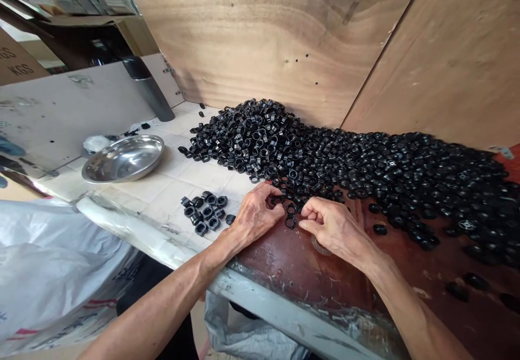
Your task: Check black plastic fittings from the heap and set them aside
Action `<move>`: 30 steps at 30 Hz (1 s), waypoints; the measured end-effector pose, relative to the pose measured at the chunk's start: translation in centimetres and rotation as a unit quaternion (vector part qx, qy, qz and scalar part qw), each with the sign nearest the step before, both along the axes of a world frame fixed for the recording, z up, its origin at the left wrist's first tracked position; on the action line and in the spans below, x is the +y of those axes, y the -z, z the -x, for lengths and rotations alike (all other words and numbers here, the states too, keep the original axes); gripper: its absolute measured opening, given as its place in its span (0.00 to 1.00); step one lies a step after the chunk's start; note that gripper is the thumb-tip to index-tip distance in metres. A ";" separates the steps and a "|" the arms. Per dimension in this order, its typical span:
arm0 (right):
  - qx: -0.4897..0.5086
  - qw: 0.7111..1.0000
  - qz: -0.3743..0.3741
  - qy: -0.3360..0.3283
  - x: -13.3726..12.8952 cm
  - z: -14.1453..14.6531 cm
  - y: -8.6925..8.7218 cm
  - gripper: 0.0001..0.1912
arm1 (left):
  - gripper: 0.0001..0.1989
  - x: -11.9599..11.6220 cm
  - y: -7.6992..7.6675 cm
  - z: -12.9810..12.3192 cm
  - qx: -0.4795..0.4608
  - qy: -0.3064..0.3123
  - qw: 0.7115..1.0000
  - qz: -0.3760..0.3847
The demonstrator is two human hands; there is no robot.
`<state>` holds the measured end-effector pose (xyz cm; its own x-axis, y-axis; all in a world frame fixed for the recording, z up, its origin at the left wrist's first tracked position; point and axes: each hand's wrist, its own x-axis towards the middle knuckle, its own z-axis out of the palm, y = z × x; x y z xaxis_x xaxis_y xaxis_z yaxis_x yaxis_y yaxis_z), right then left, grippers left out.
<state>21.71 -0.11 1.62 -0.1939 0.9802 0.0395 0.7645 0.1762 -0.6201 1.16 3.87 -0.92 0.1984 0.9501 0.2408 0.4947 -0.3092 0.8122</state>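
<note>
My left hand (258, 211) is curled at the near edge of a large heap of black plastic rings (260, 138). Between its thumb and forefinger shows a black ring (277, 200). Facing it from the right, my right hand (331, 227) has its thumb and fingers drawn together; whatever they pinch, if anything, is hidden. In the gap between both hands, a few loose rings (290, 222) lie on the reddish-brown board (280, 262). To the left of my left hand sits a small cluster of thicker black rings (208, 213) on the pale tabletop.
A shallow steel bowl (124, 159) stands on the left, with a dark thermos (150, 89) behind it. More black parts (418, 170) spread along the plywood wall (276, 40) to the right. White sacks (52, 273) are below the table's left edge.
</note>
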 end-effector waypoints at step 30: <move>-0.171 0.970 0.071 0.156 1.1 -7.8 -0.9 0.17 | 0.13 -0.3 1.2 0.1 -0.069 0.148 0.983 0.082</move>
